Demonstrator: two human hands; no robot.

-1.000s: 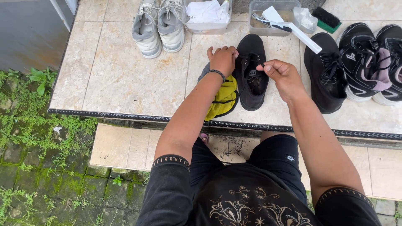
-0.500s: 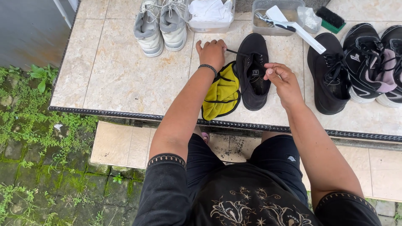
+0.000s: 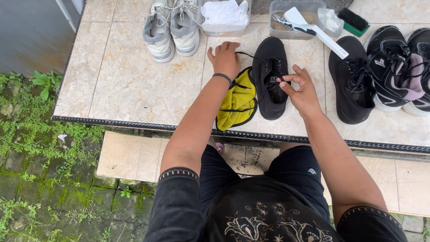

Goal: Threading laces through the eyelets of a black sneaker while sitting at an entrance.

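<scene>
A black canvas shoe (image 3: 270, 76) lies on the tiled ledge (image 3: 121, 85) with its toe pointing away from me. My left hand (image 3: 225, 57) is closed on a black shoelace (image 3: 247, 55) that runs taut from the shoe's eyelets out to the left. At the tongue, my right hand (image 3: 301, 87) pinches the lace between thumb and fingers. A yellow cloth with black trim (image 3: 237, 102) lies just left of the shoe, partly under my left forearm.
A second black shoe (image 3: 353, 80) and a black-and-pink sneaker pair (image 3: 400, 67) sit to the right. Grey sneakers (image 3: 170, 24), two clear tubs (image 3: 293, 20), a white-handled brush (image 3: 320, 33) and a green scrub brush (image 3: 354, 20) line the back. Mossy pavers lie lower left.
My left hand has moved up and left away from the shoe, drawing the lace out taut. My right hand shifted slightly down onto the tongue area.
</scene>
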